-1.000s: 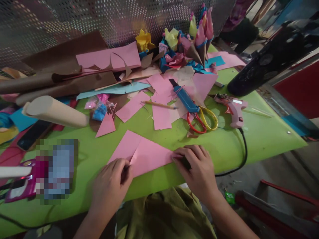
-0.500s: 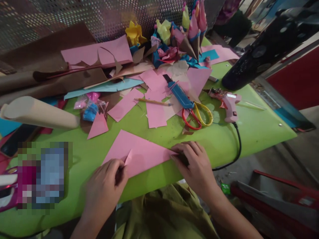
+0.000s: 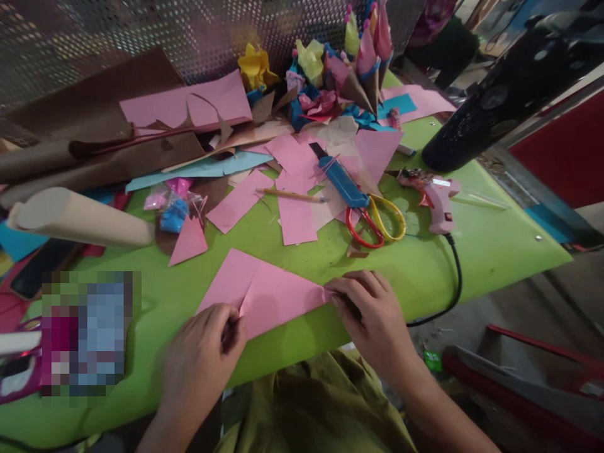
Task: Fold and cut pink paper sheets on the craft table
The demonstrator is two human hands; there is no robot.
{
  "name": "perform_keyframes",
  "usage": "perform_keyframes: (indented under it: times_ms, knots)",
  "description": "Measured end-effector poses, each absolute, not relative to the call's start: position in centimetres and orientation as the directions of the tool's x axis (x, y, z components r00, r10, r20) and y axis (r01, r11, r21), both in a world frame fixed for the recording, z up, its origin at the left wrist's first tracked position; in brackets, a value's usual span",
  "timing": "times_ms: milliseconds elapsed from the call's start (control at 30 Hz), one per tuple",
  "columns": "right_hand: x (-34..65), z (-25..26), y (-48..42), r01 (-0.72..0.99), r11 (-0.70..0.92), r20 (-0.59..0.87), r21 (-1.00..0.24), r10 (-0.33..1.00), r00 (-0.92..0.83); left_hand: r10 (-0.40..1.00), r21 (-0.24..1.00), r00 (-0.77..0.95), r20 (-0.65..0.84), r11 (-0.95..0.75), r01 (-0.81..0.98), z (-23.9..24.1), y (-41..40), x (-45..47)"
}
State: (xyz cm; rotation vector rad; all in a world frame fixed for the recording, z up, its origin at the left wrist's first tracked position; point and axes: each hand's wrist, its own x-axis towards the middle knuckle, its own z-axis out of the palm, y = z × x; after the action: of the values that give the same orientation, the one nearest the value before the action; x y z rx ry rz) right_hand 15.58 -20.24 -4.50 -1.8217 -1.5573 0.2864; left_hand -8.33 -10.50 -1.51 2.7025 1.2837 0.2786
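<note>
Pink paper triangle (image 3: 274,296) flat on my green table (image 3: 472,258), near its front edge.
My left hand (image 3: 202,358) pinches its lower left corner; my right hand (image 3: 372,314) presses its right tip down. Scissors (image 3: 375,220) and a glue gun (image 3: 436,195) lie beyond.

Two hands (image 3: 207,349), one scissors (image 3: 375,220), one glue gun (image 3: 436,195), one pencil (image 3: 290,195).

Scissors (image 3: 376,220), glue gun (image 3: 436,194), pencil (image 3: 290,195), paper roll (image 3: 80,218) on table (image 3: 472,251).
</note>
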Motion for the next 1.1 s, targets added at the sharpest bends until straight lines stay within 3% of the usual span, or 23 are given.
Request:
perform_keyframes:
  times_ms: [900,1100]
  knots:
    - [16.1,-5.8,-20.8,0.854,0.105,0.348,-0.510,0.933,0.093,0.832,0.162,0.547,-0.097,-0.529,0.833,-1.1,-10.3,-7.7]
    - [16.1,-6.1,-20.9,0.862,0.092,0.345,-0.498,0.933,0.100,0.829,0.161,0.553,-0.079,-0.537,0.828,-1.1,-10.4,-7.6]
